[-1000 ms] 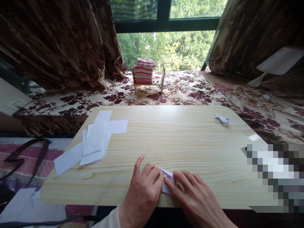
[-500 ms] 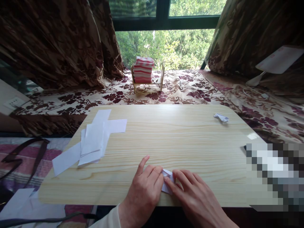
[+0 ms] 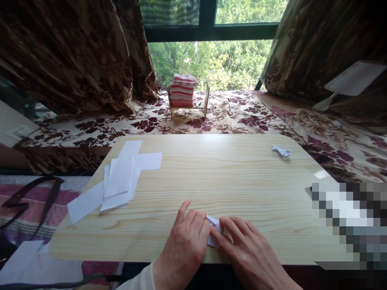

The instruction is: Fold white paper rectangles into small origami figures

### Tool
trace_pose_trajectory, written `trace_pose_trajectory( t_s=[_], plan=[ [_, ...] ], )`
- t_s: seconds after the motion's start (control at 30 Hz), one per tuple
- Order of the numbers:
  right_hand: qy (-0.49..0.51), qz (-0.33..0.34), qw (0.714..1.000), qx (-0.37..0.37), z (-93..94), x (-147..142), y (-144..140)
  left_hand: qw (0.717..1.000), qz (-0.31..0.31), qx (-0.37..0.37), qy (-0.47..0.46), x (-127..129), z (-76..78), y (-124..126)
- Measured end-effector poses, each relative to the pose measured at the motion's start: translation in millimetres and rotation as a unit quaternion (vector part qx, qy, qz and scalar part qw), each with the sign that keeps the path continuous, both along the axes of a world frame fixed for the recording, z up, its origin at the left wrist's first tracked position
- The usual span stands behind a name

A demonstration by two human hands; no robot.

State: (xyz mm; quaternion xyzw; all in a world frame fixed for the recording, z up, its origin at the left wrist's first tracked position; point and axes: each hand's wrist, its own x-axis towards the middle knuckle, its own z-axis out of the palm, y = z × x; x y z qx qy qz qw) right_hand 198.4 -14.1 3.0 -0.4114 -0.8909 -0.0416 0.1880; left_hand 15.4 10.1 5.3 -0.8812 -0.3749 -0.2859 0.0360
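A small folded piece of white paper (image 3: 213, 240) lies at the near edge of the wooden table (image 3: 217, 181), mostly covered by my fingers. My left hand (image 3: 189, 237) presses on its left side with curled fingers, one finger sticking up. From the right, my right hand (image 3: 242, 241) grips the same paper, its index finger and thumb bent against it. Off to the left, a loose pile of white paper strips (image 3: 119, 179) overlaps on the table. A small folded paper piece (image 3: 281, 151) rests near the far right corner.
A pixelated object (image 3: 341, 217) covers the table's right side. Beyond the table, a small wooden rack (image 3: 207, 98) holds folded striped cloths (image 3: 183, 90) on the floral-covered sill. A white lamp (image 3: 353, 78) stands at the right. More white sheets (image 3: 39, 264) lie at lower left.
Both hands stay on the folded paper in nearly the same pose, with only a slight shift of the fingers. The whole view has tilted up very slightly.
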Motion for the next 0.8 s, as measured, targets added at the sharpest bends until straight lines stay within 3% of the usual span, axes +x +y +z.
trace_pose_trajectory(
  t_s=[0.4,0.67,0.8],
  plan=[
    [0.029,-0.002,0.997,0.067,-6.1,-0.4,3.8,0.997,0.014,-0.066,-0.032,0.0,-6.1,-4.1],
    [0.04,-0.006,0.997,0.068,-4.4,-1.6,5.0,0.998,-0.025,-0.043,-0.05,-1.4,-6.6,-0.1],
    [0.042,-0.004,0.997,0.059,-4.6,-2.1,4.2,0.999,-0.011,-0.024,-0.018,1.1,-3.7,2.0]
  ],
)
